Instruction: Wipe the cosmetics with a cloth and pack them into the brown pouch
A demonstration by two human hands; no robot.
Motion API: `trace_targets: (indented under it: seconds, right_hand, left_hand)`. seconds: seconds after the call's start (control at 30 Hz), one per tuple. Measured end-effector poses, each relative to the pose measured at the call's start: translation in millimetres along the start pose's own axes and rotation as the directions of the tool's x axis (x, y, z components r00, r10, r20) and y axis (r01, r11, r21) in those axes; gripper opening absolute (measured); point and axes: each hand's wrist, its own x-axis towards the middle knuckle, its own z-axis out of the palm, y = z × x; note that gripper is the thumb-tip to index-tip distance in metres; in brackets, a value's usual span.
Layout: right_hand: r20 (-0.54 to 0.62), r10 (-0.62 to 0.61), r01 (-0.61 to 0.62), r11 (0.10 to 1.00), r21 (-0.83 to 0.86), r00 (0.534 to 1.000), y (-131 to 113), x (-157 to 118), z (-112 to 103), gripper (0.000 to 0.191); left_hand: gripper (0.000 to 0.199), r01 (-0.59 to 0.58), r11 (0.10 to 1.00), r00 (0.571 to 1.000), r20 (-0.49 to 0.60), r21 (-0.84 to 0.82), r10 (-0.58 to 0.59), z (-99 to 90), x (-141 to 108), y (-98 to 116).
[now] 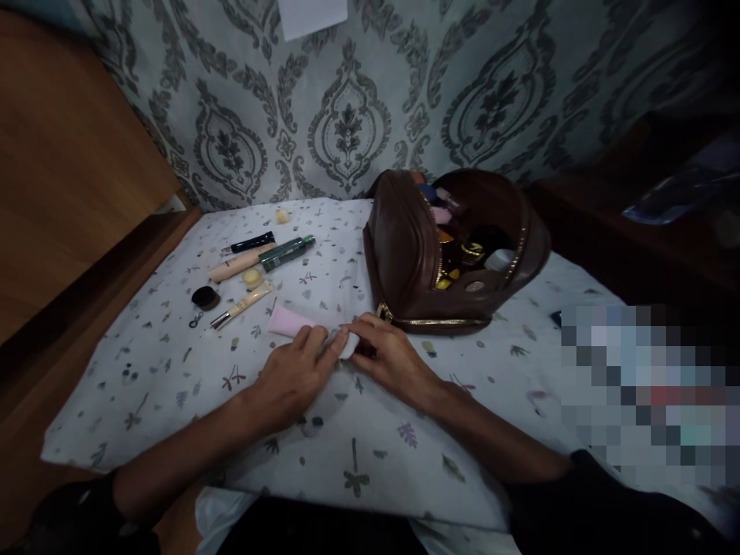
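Observation:
A pale pink squeeze tube lies slantwise low over the patterned cloth, its white cap pointing right. My left hand is closed around the tube's middle, thumb stretched along toward the cap. At the cap end, the fingertips of my right hand pinch the white cap. Part of the tube is hidden under my left fingers. Just behind my right hand stands an open brown zip bag with cosmetics inside.
Left of the bag lie a dark green tube, a beige tube, a black tube, a gold-and-beige tube, a round black lid and a small yellow round piece. A wooden panel borders the left side.

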Motion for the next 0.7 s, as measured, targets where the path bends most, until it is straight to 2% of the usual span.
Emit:
trace_targets:
  seconds: [0.07,0.17,0.33,0.43,0.5,0.57,0.63,0.7]
  right_hand:
    - [-0.004,0.01,-0.01,1.0,0.009,1.0,0,0,0,0.022]
    - [-0.008,0.019,-0.019,1.0,0.01,1.0,2,0,0,0.02]
    - [-0.013,0.019,-0.019,1.0,0.003,1.0,5,-1,1,0.02]
    - [-0.02,0.034,-0.034,0.999,0.003,0.999,4,-2,1,0.025]
    - [-0.033,0.042,-0.042,0.999,0.004,0.999,2,-3,1,0.029]
    - [-0.043,0.05,-0.049,0.999,0.005,0.998,0,-3,1,0.027]
    - [-0.04,0.052,-0.051,0.999,0.008,0.998,-3,-2,0,0.021]
    - [-0.035,0.049,-0.049,0.999,0.015,0.998,-4,-2,-1,0.019]
  left_hand:
    - [0.066,0.01,1.0,1.0,0.027,0.018,-0.011,0.1,0,-2]
    - [0.063,0.124,0.992,0.989,0.08,0.035,-0.126,2.0,-4,-18]
    - [0.051,0.351,0.936,0.926,0.14,0.015,-0.35,6.9,-16,-59]
    - [0.046,0.41,0.912,0.903,0.14,0.006,-0.406,8.6,-21,-73]
    - [0.048,0.417,0.909,0.903,0.109,0.011,-0.415,8.5,-23,-71]
    - [0.053,0.397,0.918,0.916,0.057,0.018,-0.397,7.8,-24,-59]
    - [0.06,0.32,0.947,0.947,-0.015,-0.004,-0.32,7.2,-22,-40]
    - [0.063,0.193,0.981,0.978,-0.076,-0.032,-0.195,7.0,-18,-19]
